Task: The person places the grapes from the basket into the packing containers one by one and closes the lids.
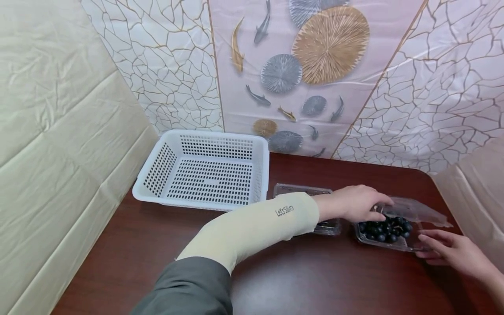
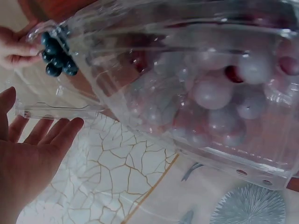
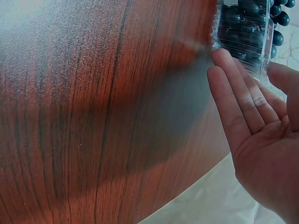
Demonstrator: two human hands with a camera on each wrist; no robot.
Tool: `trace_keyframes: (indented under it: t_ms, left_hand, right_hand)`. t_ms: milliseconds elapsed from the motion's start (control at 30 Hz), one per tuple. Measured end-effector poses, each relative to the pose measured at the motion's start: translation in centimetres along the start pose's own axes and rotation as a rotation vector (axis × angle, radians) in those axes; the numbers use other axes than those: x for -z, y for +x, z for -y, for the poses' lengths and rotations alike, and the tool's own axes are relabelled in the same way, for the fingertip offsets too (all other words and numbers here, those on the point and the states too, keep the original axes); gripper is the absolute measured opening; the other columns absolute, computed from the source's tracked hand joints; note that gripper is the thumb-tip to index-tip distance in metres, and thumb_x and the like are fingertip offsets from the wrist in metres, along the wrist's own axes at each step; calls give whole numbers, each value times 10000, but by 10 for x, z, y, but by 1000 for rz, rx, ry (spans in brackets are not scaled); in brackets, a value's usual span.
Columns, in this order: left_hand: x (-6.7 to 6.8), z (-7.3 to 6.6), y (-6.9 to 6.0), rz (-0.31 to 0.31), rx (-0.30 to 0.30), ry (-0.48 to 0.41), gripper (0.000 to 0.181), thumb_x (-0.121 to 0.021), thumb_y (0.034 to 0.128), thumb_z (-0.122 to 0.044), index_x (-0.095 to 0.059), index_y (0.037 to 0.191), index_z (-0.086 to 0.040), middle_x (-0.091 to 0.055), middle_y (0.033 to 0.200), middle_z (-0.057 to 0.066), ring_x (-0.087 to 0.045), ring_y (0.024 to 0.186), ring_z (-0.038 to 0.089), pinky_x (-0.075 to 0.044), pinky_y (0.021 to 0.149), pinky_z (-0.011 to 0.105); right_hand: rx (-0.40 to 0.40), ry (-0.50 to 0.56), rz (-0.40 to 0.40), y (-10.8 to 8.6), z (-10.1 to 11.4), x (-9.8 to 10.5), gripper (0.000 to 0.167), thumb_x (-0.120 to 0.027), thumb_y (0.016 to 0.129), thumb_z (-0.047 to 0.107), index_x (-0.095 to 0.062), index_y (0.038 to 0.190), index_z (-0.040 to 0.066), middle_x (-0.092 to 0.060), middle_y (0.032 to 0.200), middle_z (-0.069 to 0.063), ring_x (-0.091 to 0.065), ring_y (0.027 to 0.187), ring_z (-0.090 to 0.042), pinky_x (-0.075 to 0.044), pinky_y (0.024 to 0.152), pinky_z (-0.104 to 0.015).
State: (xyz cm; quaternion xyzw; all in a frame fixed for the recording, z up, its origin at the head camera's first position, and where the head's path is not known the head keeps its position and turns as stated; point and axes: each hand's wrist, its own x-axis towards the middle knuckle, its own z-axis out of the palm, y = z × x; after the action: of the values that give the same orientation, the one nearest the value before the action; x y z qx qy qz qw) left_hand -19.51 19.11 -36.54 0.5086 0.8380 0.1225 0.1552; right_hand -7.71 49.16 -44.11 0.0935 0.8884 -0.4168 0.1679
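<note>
An open clear plastic container (image 1: pixel 387 246) of dark grapes (image 1: pixel 383 229) sits at the right of the table, its hinged lid (image 1: pixel 417 210) raised. At the lid's left edge, my left hand (image 1: pixel 354 203) holds it between thumb and fingers. My right hand (image 1: pixel 453 251) grips the container's right end; in the right wrist view the thumb (image 3: pixel 282 77) lies at the rim and the fingers (image 3: pixel 240 95) along the side. A second clear container (image 1: pixel 303 189) with dark grapes is partly hidden under my left forearm; its closed top (image 2: pixel 210 88) fills much of the left wrist view.
A white perforated plastic basket (image 1: pixel 212 175) stands at the back left of the dark red wooden table (image 1: pixel 291 280). Patterned sheeting (image 1: pixel 252 96) rises behind the table, and cream fabric (image 1: pixel 59 131) borders the left side. My left sleeve crosses the table's middle.
</note>
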Motion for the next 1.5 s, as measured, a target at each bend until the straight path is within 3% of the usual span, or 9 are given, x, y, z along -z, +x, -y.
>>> trace_keyframes:
  t_ms: [200,400,533,600,833,967,1133,1367,1500]
  left_hand:
    - [-11,-3,-5,56,-12,134,587,-546,1106,-491,-377,1658,-387,-397,1659,-203,-312,1526,-55,-261,1216,116]
    - [-25,-7,-10,100,-46,367,602,-480,1124,-509,-285,1686,-418,-317,1721,-146,-271,1564,-15,-231,1248,149]
    - [-35,-8,-13,110,-73,481,597,-463,1135,-483,-257,1693,-427,-292,1735,-123,-275,1582,44,-229,1263,180]
    - [-38,-8,-13,114,-73,505,597,-452,1139,-475,-239,1696,-434,-277,1741,-119,-264,1593,68,-224,1271,195]
    - [-47,-10,-12,115,-66,546,594,-448,1141,-474,-228,1693,-457,-260,1747,-112,-255,1603,95,-300,1264,245]
    - [-50,-14,-13,129,-42,562,573,-442,1147,-448,-240,1683,-481,-254,1744,-127,-246,1606,102,-317,1259,254]
    - [-53,-16,-13,137,-33,571,545,-406,1166,-376,-253,1677,-487,-256,1743,-130,-247,1607,114,-307,1263,255]
    - [-56,-16,-13,140,-43,592,541,-389,1172,-360,-250,1681,-478,-261,1742,-123,-268,1603,122,-279,1268,234]
    - [-56,-16,-13,129,-56,607,538,-392,1173,-353,-260,1681,-472,-271,1741,-108,-285,1598,132,-283,1265,230]
  right_hand:
    - [11,9,-6,-1,-3,0,605,-429,1181,238,-367,1406,-320,-758,1108,-279,-798,841,-150,-672,739,-391]
    - [17,60,-15,-2,-9,-1,517,-440,1176,205,-482,1310,-292,-802,994,-84,-790,829,-112,-671,707,-371]
    - [21,85,0,-1,-12,-1,525,-386,1185,184,-410,1344,-316,-795,1013,-133,-784,837,-89,-672,719,-385]
    - [16,117,4,-2,-14,-1,485,-365,1188,186,-484,1342,-257,-792,1020,-110,-782,842,-85,-672,725,-394]
    - [73,288,33,-9,-22,1,457,-316,1195,199,-656,1029,456,-796,921,87,-784,825,-96,-667,668,-370]
    - [82,320,41,-10,-24,4,505,-283,1202,254,-655,1005,532,-798,913,91,-782,822,-99,-664,661,-356]
    - [22,270,9,-11,-15,7,429,-281,1199,334,-642,1020,479,-797,917,43,-781,820,-115,-668,684,-377]
    - [-27,131,-9,-13,-4,8,540,-315,1196,332,-567,1282,-137,-796,953,-100,-787,821,-144,-668,702,-382]
    - [-89,52,37,-15,2,12,710,-281,1192,392,-372,1403,-280,-790,1015,-191,-786,841,-154,-669,744,-397]
